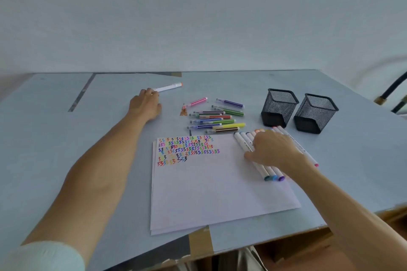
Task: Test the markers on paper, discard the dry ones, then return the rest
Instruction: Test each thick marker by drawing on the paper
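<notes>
Holding, apparently, an orange-capped marker (167,87), left hand (145,103) reaches far.

We are looking at what seems a makeshift work or craft desk in a plain room; a pale blue board (55,138) is serving as the tabletop, patched with brown tape (200,241) at its near edge; a bare pale wall (198,17) is rising behind it; two black mesh pen holders (278,108) are standing beside scattered markers (217,116) and white paper (220,193).
</notes>
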